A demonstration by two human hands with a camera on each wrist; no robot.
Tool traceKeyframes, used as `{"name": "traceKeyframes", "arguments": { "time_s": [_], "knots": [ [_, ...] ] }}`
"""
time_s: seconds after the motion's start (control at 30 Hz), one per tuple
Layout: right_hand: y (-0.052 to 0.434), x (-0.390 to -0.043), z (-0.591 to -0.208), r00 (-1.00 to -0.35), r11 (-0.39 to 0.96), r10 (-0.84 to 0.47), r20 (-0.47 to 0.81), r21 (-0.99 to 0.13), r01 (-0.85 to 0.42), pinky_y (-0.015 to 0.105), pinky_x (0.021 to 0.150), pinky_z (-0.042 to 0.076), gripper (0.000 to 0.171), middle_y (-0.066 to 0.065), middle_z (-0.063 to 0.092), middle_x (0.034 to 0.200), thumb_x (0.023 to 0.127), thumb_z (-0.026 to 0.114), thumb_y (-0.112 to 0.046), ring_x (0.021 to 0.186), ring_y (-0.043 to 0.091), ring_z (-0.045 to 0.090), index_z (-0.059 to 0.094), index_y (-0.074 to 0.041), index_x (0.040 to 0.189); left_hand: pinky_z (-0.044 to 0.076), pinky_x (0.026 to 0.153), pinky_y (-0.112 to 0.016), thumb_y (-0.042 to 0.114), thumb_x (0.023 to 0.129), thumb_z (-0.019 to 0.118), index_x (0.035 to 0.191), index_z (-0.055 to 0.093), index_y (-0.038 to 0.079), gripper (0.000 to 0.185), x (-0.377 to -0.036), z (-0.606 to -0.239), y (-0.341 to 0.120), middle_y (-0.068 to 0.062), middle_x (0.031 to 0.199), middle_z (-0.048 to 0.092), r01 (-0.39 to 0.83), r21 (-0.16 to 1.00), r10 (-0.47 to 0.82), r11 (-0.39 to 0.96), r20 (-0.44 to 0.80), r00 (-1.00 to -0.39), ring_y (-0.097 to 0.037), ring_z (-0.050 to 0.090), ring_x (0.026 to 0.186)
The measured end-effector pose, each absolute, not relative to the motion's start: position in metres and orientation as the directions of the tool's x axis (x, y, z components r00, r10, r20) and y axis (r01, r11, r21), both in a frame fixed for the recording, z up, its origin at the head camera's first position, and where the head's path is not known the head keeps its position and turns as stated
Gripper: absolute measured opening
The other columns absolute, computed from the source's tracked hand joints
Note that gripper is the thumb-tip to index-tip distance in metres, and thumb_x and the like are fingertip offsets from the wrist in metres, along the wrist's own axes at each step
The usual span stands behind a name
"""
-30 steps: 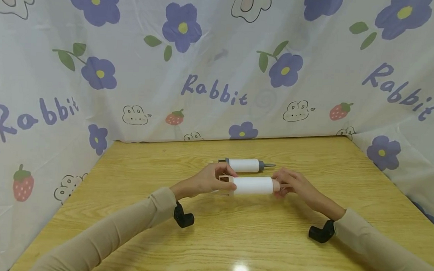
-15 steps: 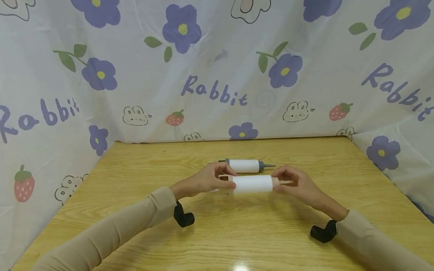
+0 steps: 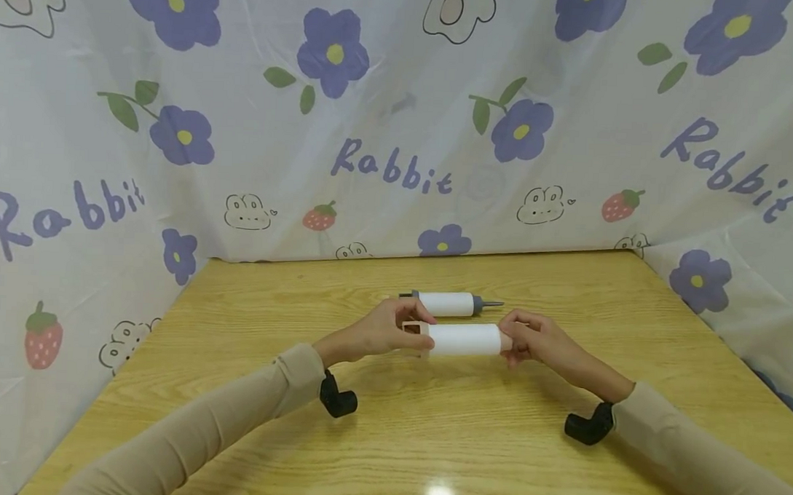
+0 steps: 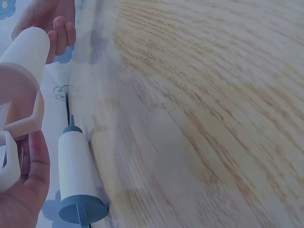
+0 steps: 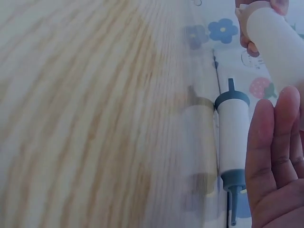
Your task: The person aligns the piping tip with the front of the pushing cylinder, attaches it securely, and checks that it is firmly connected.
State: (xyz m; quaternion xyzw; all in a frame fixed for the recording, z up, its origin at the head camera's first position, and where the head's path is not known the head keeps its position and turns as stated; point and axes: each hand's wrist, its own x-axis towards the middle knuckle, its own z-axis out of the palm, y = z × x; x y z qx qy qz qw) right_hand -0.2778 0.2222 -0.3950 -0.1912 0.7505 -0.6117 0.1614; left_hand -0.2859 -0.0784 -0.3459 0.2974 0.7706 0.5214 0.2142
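A white balloon hand pump with pale pink ends point(image 3: 465, 339) lies level between both hands, over the table. My left hand point(image 3: 382, 331) grips its handle end, at the left, with thumb in front and fingers behind. Around the pink nozzle end, my right hand point(image 3: 547, 347) pinches with thumb and fingers, and the nozzle is covered by them. In the left wrist view the pink pump point(image 4: 29, 50) shows its open handle frame close to the camera. Fingers of the right hand point(image 5: 280, 161) curve beside the pump in the right wrist view.
Behind the held pump, a second white balloon pump with grey ends point(image 3: 445, 304) lies on the wooden table point(image 3: 390, 437), nozzle to the right. A printed cloth point(image 3: 401, 116) hangs around the table's back and sides. A black wrist camera point(image 3: 588, 423) sits under each forearm.
My right fingers have shifted around the pink nozzle end; the nozzle, visible half a second ago, is now covered. The pump has dipped slightly. My left hand keeps its grip.
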Motion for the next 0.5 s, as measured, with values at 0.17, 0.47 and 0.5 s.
{"name": "traceKeyframes", "arguments": {
  "time_s": [0.17,0.47,0.5],
  "knots": [
    [0.2229,-0.2770,-0.3950,-0.872,0.205,-0.489,0.028,-0.968,-0.146,0.044,0.075,0.050,0.031,0.012,0.059,0.097,0.094,0.045,-0.031,0.083,0.028,0.061,0.052,-0.004,0.107,0.045,0.089,-0.033,0.014,0.080,0.067,0.107,0.055,0.004,0.031,-0.2858,-0.3453,-0.0789,-0.008,0.113,0.053,0.231,0.930,0.675,0.287,-0.025,-0.737,-0.018,0.055,0.102],
    [0.2193,-0.2728,-0.3896,-0.810,0.138,-0.523,0.266,-0.911,-0.388,0.033,0.084,0.049,0.034,0.013,0.049,0.121,0.084,0.061,-0.009,0.109,0.024,0.053,0.049,-0.003,0.116,0.042,0.094,-0.034,0.017,0.081,0.066,0.105,0.056,0.008,0.028,-0.2856,-0.3436,-0.0841,-0.005,0.110,0.054,0.214,0.928,0.671,0.304,-0.050,-0.740,-0.017,0.053,0.107],
    [0.2184,-0.2726,-0.3891,-0.806,0.141,-0.526,0.270,-0.907,-0.396,0.033,0.084,0.049,0.034,0.014,0.048,0.121,0.084,0.062,-0.009,0.108,0.025,0.053,0.050,-0.003,0.115,0.042,0.095,-0.034,0.016,0.081,0.066,0.105,0.056,0.008,0.027,-0.2859,-0.3439,-0.0848,-0.004,0.111,0.054,0.210,0.929,0.669,0.304,-0.051,-0.741,-0.017,0.053,0.108]
  ]
}}
